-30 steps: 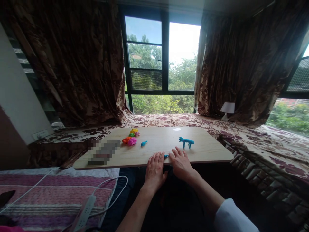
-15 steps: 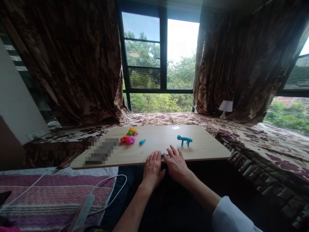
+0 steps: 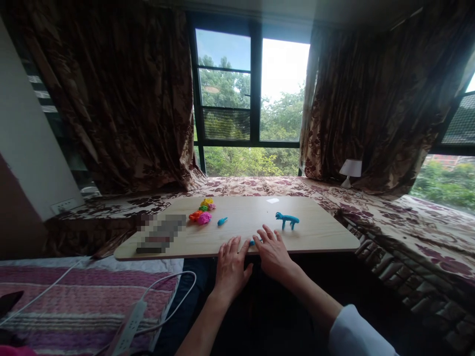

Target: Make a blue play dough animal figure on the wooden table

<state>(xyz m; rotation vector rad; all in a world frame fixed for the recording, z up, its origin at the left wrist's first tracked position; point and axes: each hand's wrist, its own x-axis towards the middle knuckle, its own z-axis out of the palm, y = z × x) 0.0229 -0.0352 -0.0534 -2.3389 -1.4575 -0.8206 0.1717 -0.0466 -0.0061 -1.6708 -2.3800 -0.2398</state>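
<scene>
At the near edge of the light wooden tabletop (image 3: 315, 237), a small piece of blue modelling clay (image 3: 252, 243) shows between my hands. My left hand (image 3: 231, 267) lies palm down with fingers stretched, its index fingertip beside the clay. On the other side, my right hand (image 3: 273, 256) rests with fingers spread over part of the clay, hiding how far it extends. Further back on the right stands a four-legged blue clay animal (image 3: 288, 219). A separate blue clay lump (image 3: 222, 221) lies left of it, near the middle.
Pink clay (image 3: 204, 218), orange clay (image 3: 194, 216), green clay (image 3: 204, 208) and yellow clay (image 3: 207, 202) sit clustered on the left. A blurred-out flat object (image 3: 161, 235) lies beyond them. A power strip (image 3: 128, 321) with cable rests on the bed; a small lamp (image 3: 351, 170) stands at the back right.
The whole view has shifted slightly down and right. My left hand's fingers have spread a little, and its index finger has moved apart from the others. The clay animal stays in place.
</scene>
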